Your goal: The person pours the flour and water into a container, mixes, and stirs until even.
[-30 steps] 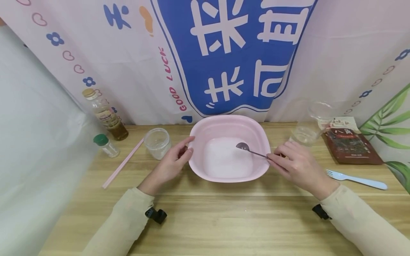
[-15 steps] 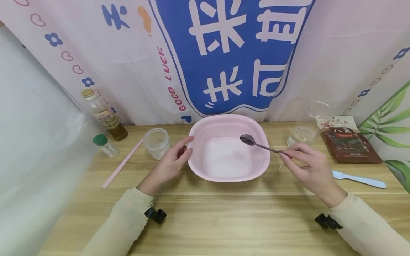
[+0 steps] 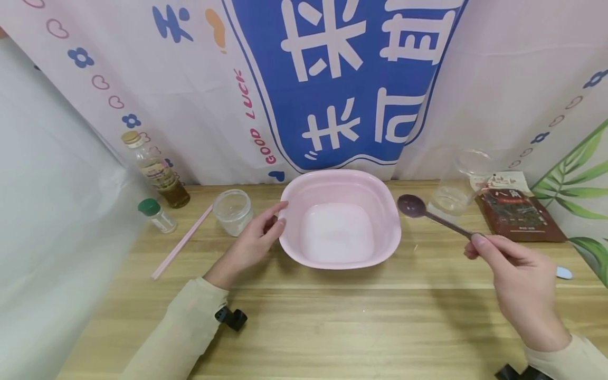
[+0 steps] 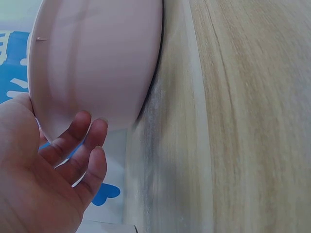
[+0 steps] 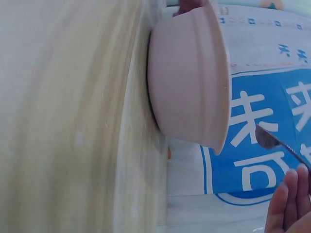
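A pink plastic basin (image 3: 388, 232) stands on the wooden table, its inner bottom pale and whitish. At its left side my left hand (image 3: 252, 243) grips the rim, fingers bent along the outer wall in the left wrist view. My right hand (image 3: 524, 287) pinches the handle end of a dark purple-brown spoon (image 3: 412, 206) between thumb and fingers. The spoon is up over the table just right of the basin, with its bowl facing upward and no contents visible. Only the fingertips (image 5: 290, 184) of that hand show in the right wrist view.
Left of the basin are a clear jar (image 3: 233, 211), pink chopsticks (image 3: 182, 243), a green-capped shaker (image 3: 157, 215) and an oil bottle (image 3: 161, 177). On the right stand a clear cup (image 3: 453, 190) and a brown spice packet (image 3: 520, 214). A light-blue handle (image 3: 564, 273) shows past the right hand.
My right hand has drawn the spoon from over the basin out to the right and toward me. It now covers most of the blue fork. The left hand has stayed at the rim.
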### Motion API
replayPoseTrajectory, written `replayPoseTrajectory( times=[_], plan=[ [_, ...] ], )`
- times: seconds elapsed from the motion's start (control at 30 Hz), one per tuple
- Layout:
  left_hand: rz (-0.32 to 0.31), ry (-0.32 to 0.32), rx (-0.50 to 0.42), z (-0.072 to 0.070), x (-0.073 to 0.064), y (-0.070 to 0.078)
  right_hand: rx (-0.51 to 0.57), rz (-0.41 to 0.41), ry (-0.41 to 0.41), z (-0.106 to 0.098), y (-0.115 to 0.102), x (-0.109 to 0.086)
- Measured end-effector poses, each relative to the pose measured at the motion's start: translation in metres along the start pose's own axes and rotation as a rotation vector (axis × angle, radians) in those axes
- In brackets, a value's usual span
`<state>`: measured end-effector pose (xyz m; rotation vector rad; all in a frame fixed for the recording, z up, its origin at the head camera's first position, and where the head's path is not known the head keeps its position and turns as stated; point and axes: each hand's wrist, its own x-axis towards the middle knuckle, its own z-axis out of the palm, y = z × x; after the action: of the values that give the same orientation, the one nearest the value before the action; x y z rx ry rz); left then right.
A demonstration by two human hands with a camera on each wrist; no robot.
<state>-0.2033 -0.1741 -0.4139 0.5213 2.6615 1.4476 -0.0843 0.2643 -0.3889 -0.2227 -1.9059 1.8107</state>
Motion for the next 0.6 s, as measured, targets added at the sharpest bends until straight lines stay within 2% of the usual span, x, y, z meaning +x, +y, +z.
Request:
replayPoseTrajectory(
  times=[0.1,0.23,0.37,0.6],
  plan=[
    [0.007,0.0,-0.003,0.0,0.0,-0.001,0.166,0.077,0.097,-0.007,0.004,-0.005],
    [0.006,-0.001,0.0,0.0,0.0,-0.001,0.134,0.153,0.15,-0.019,0.014,-0.011],
    [-0.002,-0.002,0.01,0.0,0.0,0.0,0.084,0.22,0.12,-0.029,0.026,-0.018],
    [-0.006,-0.007,0.01,0.0,0.0,0.001,-0.047,0.314,-0.015,-0.035,0.038,-0.027]
  ],
)
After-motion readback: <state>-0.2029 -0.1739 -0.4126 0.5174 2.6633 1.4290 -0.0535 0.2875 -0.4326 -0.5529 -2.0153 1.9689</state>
